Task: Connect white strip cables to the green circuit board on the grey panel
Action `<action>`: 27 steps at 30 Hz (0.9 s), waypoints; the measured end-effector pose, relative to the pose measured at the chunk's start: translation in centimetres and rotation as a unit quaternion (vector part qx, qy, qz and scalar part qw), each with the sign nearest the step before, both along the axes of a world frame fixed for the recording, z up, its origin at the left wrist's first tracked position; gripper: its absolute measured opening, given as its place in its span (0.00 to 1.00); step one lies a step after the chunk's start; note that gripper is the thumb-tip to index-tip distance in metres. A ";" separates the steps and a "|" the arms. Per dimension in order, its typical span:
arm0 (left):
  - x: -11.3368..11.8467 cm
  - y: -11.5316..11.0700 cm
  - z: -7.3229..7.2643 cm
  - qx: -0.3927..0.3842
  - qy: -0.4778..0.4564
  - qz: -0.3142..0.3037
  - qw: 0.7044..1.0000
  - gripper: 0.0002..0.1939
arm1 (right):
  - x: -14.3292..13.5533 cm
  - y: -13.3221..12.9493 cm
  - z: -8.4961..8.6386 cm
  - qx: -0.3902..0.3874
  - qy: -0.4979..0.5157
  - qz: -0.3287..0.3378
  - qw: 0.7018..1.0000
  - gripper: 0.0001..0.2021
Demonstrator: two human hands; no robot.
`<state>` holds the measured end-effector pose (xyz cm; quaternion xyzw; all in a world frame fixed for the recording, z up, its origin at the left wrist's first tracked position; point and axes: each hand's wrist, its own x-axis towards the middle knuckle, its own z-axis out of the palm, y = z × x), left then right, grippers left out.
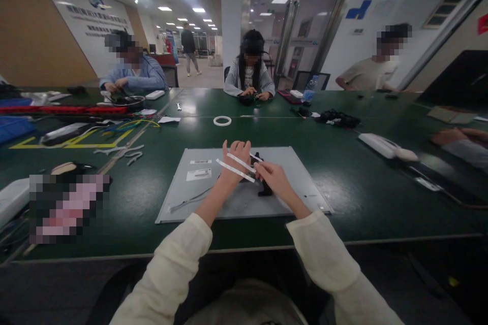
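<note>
Head cam rn: left hand (233, 163) is hanging over a grey panel (293, 183), released w/ fingers loosely bent, and white strips (235, 170) are running across its back & wrist. Right hand (275, 176) is reaching in, thumb + index meeting by one strip's end, tho can't tell if it's actually gripping. Black bracket (266, 189) is sitting partly behind the hands; panel's lying on the green table (362, 183) btw.
</note>
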<state>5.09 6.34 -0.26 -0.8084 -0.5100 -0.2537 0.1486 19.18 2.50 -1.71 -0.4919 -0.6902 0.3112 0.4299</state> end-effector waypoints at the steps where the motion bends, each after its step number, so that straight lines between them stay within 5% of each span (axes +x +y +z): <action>1: 0.0 -0.1 0.0 0.000 -0.002 0.007 1.000 0.20 | -0.1 -0.1 0.0 -0.002 0.000 0.008 1.000 0.18; 9: -0.3 0.0 0.0 0.001 -0.008 0.039 0.999 0.20 | 0.1 0.0 0.4 -0.003 0.094 0.015 0.995 0.12; 15: -2.4 0.2 0.9 -0.033 -0.058 0.061 0.996 0.19 | 3.1 -0.2 1.2 -0.078 0.132 0.012 0.988 0.12; 21: -2.2 -4.6 1.4 -0.092 -0.091 -0.038 0.991 0.16 | 6.6 -1.2 1.0 -0.111 -0.043 0.077 0.990 0.10; 27: 0.5 -9.4 -1.8 -0.121 -0.098 -0.089 0.984 0.17 | 7.6 -0.9 0.3 -0.140 -0.100 0.153 0.973 0.11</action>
